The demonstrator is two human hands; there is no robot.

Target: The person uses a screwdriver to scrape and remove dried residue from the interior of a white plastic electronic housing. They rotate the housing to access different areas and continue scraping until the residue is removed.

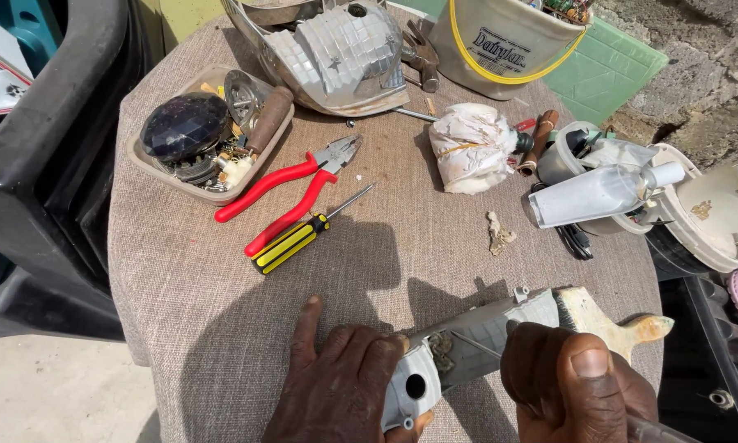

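Note:
My left hand (336,385) grips the near end of a grey plastic housing (467,344) that lies on the cloth-covered round table (188,271). My right hand (570,381) is closed around a thin metal tool (474,343) whose tip pokes into the housing. A paintbrush with a pale wooden handle (611,320) lies just behind the housing, next to my right hand. Further up the table lie red-handled pliers (291,190) and a yellow-and-black screwdriver (299,238).
A tray (143,160) with a dark faceted dome and small parts sits at the upper left. A metal reflector casing (336,53) and a pale bucket (500,41) stand at the back. A wrapped white bundle (472,148), a clear bottle (591,195) and containers crowd the right.

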